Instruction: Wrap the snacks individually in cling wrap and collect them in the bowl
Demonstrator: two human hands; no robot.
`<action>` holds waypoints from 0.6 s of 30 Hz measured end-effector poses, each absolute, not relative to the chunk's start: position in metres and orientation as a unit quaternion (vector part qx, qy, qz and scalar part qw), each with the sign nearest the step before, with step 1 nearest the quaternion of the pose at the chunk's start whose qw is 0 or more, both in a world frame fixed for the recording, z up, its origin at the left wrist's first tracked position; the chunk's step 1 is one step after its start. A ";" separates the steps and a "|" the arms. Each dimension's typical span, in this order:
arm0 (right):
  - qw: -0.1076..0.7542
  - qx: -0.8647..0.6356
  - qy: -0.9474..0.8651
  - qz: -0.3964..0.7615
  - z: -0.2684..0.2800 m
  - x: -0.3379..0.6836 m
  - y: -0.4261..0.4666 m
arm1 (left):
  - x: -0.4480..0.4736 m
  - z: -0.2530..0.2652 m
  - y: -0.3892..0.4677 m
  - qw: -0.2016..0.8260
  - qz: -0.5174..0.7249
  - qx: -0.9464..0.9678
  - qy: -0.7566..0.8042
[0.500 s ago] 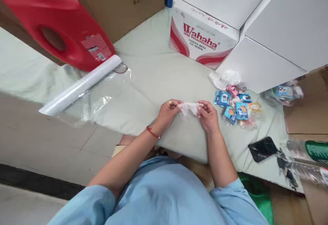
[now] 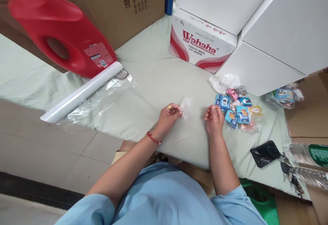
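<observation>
My left hand (image 2: 169, 117) pinches one edge of a small, crumpled clear plastic bag (image 2: 186, 108) just over the cloth-covered table (image 2: 153, 78). To the right, apart from the bag, my right hand (image 2: 214, 119) has its fingers curled in; whether anything is inside them is hidden. Right beside that hand lies a loose pile of small wrapped snacks. Among them are blue packets (image 2: 243, 114), a pink one (image 2: 232, 94) and a yellow one (image 2: 255, 110). Behind the pile rests more crumpled clear plastic (image 2: 228, 81).
A roll of plastic film (image 2: 82, 93) lies at left by a red jug (image 2: 66, 33). A Wahaba-style printed water carton (image 2: 197, 43) and white boxes (image 2: 276, 30) stand at the back right. A black wallet-like item (image 2: 265, 154), keys (image 2: 290, 173) and plastic bottles (image 2: 297, 153) sit near the right edge.
My right hand has let go of the plastic bag and moved right, toward the snacks. The bag now hangs from my left hand alone. The view has shifted slightly.
</observation>
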State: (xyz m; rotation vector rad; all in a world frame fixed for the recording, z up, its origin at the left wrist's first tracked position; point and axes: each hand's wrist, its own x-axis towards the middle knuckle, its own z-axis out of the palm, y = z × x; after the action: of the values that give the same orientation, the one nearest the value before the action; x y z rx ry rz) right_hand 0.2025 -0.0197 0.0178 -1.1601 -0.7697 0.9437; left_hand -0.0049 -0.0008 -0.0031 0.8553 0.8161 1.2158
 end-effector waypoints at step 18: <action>0.632 -0.455 -0.273 0.565 0.023 0.198 -0.023 | 0.000 -0.011 -0.001 0.631 0.553 0.369 0.399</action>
State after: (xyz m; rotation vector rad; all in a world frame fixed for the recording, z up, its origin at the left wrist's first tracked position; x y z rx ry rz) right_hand 0.1981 -0.0232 0.0228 -1.0421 -0.6257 1.2928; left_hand -0.0004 -0.0011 -0.0113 0.8450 0.9139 1.2650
